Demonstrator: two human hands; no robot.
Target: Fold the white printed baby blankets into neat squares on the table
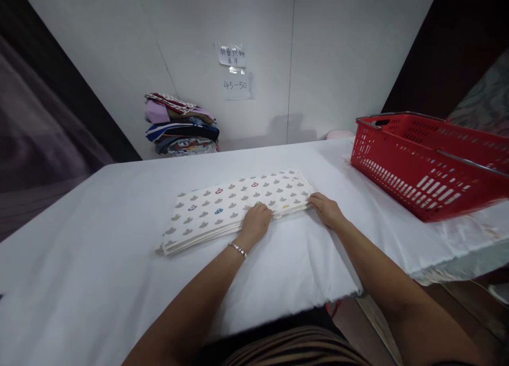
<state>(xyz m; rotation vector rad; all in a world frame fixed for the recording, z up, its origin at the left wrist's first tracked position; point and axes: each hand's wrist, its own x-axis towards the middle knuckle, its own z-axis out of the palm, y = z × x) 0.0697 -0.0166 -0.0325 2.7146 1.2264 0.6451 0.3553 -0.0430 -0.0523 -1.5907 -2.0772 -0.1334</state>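
A folded white cloth (pixel 234 200) with grey shapes and a few coloured ones lies as a long, flat, layered strip on the white-covered table (pixel 119 212). Its right end is farther from me than its left. My left hand (pixel 256 223), with a silver bracelet at the wrist, has its fingers curled over the near long edge, right of the middle. At the near right corner, my right hand (pixel 326 209) pinches the layers. Both thumbs are largely hidden, and the cloth stays flat on the table under my fingers.
A red plastic basket (pixel 392 172) with metal handles stands at the right of the table. Beyond the far edge rises a pile of folded fabrics (pixel 183 127) against the wall. Paper signs (pixel 237 85) are taped there, one reading 45-50. A pink object (pixel 340 134) shows behind the table.
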